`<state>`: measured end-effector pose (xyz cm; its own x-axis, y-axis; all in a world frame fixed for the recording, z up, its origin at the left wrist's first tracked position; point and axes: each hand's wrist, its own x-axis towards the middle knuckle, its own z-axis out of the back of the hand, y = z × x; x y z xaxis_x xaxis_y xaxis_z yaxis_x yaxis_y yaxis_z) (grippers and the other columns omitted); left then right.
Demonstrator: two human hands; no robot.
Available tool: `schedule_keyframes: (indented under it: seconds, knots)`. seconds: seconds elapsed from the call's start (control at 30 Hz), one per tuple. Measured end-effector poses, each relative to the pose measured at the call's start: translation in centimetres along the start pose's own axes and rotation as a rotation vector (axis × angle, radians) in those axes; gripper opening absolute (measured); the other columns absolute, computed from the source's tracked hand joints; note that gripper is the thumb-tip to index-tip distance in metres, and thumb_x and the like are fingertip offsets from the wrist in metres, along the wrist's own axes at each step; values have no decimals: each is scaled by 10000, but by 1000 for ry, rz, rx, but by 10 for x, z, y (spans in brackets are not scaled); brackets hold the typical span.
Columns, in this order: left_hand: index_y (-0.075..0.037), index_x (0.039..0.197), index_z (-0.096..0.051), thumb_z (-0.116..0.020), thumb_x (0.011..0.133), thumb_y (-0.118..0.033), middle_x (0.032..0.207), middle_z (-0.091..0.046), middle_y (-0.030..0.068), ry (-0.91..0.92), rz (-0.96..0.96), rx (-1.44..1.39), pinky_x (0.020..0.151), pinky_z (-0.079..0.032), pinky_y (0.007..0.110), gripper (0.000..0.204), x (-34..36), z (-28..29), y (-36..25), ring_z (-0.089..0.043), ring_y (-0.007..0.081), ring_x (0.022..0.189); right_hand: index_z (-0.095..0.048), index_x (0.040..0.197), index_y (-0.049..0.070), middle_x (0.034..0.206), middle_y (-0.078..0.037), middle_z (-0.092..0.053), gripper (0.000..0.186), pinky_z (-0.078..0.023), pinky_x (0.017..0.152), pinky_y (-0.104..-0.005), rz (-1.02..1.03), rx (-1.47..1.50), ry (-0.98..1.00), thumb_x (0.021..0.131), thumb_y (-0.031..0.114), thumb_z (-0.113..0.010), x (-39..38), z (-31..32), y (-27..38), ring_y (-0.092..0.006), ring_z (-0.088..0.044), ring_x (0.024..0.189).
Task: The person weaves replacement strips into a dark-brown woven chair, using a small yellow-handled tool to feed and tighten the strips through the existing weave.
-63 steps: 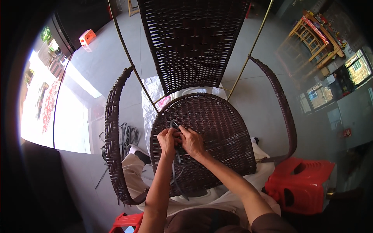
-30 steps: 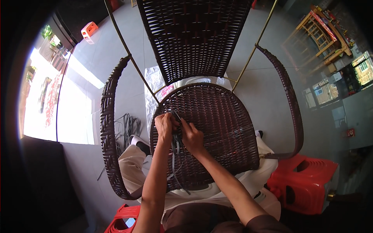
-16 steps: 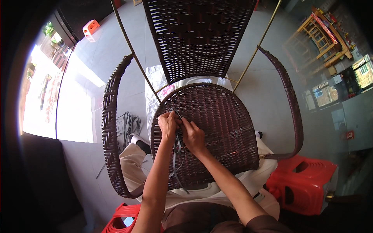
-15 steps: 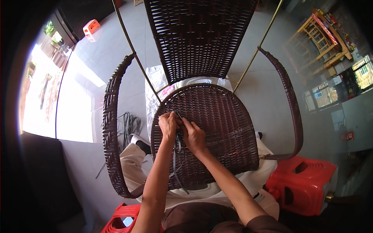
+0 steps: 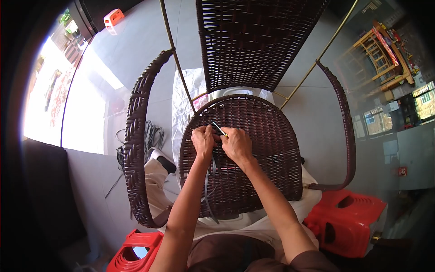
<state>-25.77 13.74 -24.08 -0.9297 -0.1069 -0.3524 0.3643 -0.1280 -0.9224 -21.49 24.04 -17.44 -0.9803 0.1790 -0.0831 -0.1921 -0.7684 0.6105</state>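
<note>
A dark brown woven chair seat (image 5: 267, 149) lies before me, its weave in narrow strips. My right hand (image 5: 237, 145) is closed around a slim screwdriver-like tool (image 5: 219, 128), whose bare metal shaft points up and left over the weave. Beside it, at the seat's left part, my left hand (image 5: 203, 140) is closed with its fingertips bent to the weave; what they pinch is hidden. Loose grey strips (image 5: 207, 190) hang from between my hands toward the seat's front edge.
The woven backrest (image 5: 263, 41) rises beyond the seat. Wrapped armrests (image 5: 136, 131) curve along both sides. Red plastic stools (image 5: 346, 222) stand at the lower right and left. A coil of dark strips (image 5: 154, 136) lies on the floor at left, near a foot.
The tool now shows clearly in my right hand, its shaft above the weave. My hands have shifted slightly right in the picture, as the whole view has moved a little.
</note>
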Motion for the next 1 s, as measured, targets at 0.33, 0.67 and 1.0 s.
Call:
schedule_keyframes:
  seconds: [0.33, 0.67, 1.0]
  knots:
    - [61, 740, -609, -535, 872, -207, 578, -611, 100, -28, -17, 13, 383, -388, 245, 307, -7, -2, -5, -483, 111, 389, -602, 1080, 12, 780, -194, -627, 258, -496, 546, -401, 207, 110, -378, 831, 65, -561, -23, -53, -27, -349, -623, 645]
    - [32, 708, -622, -537, 870, -223, 540, -610, 80, -37, 4, -71, 391, -421, 266, 314, -5, -2, -2, -512, 124, 388, -594, 1103, 1, 779, -170, -617, 270, -496, 498, -358, 295, 117, -461, 842, 49, -544, -26, -66, -33, -306, -626, 603]
    - [16, 665, -601, -584, 858, -229, 523, -574, 68, -104, 50, 28, 371, -391, 245, 312, 2, -9, -7, -485, 115, 380, -581, 1112, 17, 759, -138, -605, 285, -488, 452, -350, 314, 93, -487, 834, 60, -532, -27, -71, -38, -274, -607, 532]
